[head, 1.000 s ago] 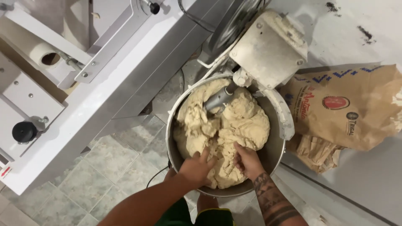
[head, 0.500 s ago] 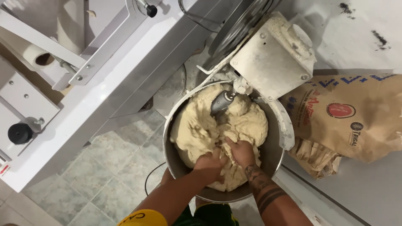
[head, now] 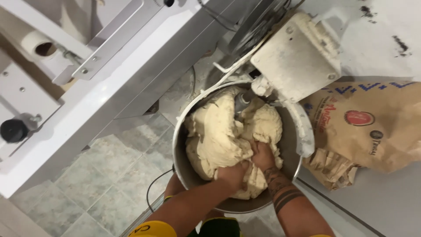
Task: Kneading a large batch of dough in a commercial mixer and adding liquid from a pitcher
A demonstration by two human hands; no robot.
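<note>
Pale, lumpy dough (head: 219,136) fills round steel mixer bowl (head: 182,164), wrapped around metal hook (head: 242,103). Left hand (head: 232,174) and right hand (head: 262,156) dig in, fingers clenched into the soft mass. Creased brown paper sack (head: 372,131) alongside.

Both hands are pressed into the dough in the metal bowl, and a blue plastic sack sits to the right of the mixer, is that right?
Not quite. The head view shows the sack is brown paper, not blue plastic. The rest holds: left hand and right hand press into the dough in the metal bowl.
</note>
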